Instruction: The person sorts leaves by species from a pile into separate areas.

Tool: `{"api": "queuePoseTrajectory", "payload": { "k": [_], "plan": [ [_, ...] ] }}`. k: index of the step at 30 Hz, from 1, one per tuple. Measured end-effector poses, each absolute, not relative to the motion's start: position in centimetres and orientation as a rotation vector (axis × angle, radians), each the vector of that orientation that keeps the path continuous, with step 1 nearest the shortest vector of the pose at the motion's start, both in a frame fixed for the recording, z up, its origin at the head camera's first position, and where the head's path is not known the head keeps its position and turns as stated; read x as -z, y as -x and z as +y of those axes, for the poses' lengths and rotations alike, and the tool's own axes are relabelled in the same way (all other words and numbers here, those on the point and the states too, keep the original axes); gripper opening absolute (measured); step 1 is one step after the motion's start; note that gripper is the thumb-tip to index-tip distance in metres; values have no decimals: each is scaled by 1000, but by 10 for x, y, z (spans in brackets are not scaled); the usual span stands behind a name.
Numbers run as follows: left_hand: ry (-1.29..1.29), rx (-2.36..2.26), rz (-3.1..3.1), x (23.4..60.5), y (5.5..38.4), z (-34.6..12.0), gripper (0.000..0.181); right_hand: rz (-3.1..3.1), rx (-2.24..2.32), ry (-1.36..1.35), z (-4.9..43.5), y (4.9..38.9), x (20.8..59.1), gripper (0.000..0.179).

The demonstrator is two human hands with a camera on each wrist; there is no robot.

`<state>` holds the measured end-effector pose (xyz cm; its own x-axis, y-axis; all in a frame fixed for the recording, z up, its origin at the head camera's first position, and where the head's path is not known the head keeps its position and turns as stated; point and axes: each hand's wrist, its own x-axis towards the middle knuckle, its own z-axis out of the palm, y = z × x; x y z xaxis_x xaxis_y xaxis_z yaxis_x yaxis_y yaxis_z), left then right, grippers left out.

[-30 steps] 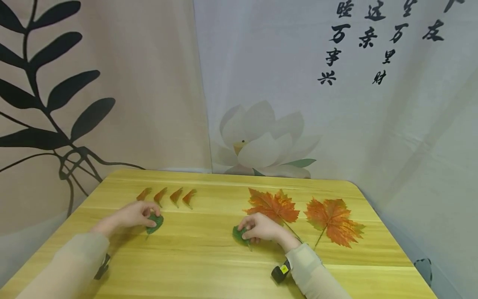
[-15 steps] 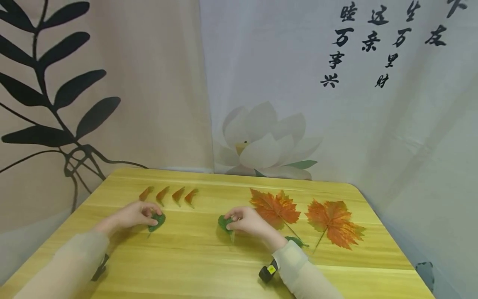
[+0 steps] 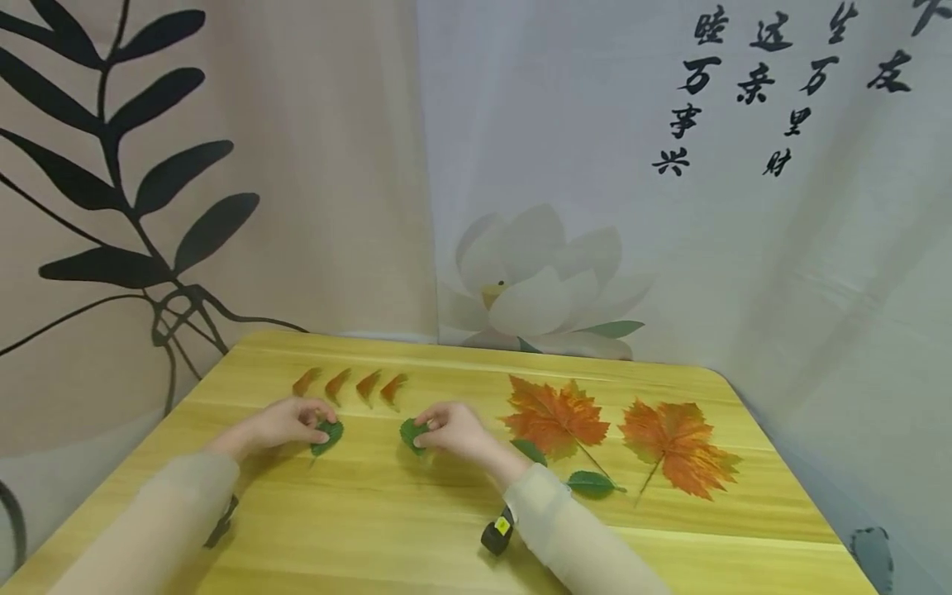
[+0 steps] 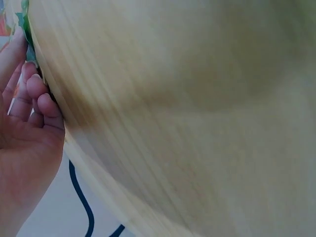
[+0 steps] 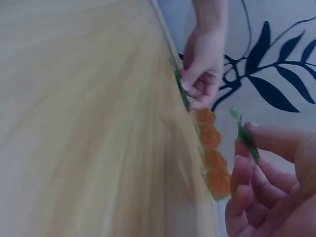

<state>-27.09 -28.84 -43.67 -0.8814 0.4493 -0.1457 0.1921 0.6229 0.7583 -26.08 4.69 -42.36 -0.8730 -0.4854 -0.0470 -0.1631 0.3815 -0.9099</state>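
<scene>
My left hand [image 3: 286, 426] pinches a small green leaf [image 3: 328, 438] close over the table, below the row of small orange leaves [image 3: 368, 387]. To its right, my right hand [image 3: 459, 434] holds another green leaf [image 3: 411, 436] between thumb and fingers. The right wrist view shows this leaf [image 5: 247, 140] edge-on, raised off the wood, while the far hand [image 5: 203, 69] keeps its leaf at the tabletop. Two more green leaves lie by the right forearm: one [image 3: 591, 484] fully visible, the other [image 3: 530, 450] partly covered by the arm.
Two large orange maple leaves [image 3: 554, 417] with long stems lie on the right of the yellow wooden table [image 3: 357, 529]. A black wrist camera [image 3: 497, 533] sits under the right cuff. Behind the table hangs a printed curtain [image 3: 335, 165].
My right hand has carried its green leaf leftward, toward the left hand. The green leaves by its forearm have come into view. My left hand keeps its leaf in nearly the same place.
</scene>
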Motion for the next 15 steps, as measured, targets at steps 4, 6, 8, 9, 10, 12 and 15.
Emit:
{"api": "queuePoseTrajectory", "payload": {
  "k": [4, 6, 8, 9, 10, 12, 15],
  "plan": [
    [-482, -1118, 2527, 437, 275, -287, 26, 2339, 1491, 569, 30, 264, 428, 22],
    [-485, -1114, 2520, 438, 277, -285, 26, 2346, 1486, 562, 22, 267, 431, 22],
    [-490, -1115, 2509, 438, 278, -283, 26, 2352, 1477, 563, 15, 268, 434, 22],
    [-491, -1115, 2506, 439, 278, -283, 26, 2355, 1472, 565, 11, 269, 435, 22],
    [-478, -1118, 2506, 439, 277, -283, 26, 2355, 1469, 566, 7, 270, 436, 22],
    [-455, -1123, 2509, 438, 275, -283, 26, 2354, 1469, 568, -1, 270, 437, 22],
    [-416, -1129, 2517, 436, 272, -287, 26, 2371, 1457, 557, -15, 271, 438, 22]
  ]
}}
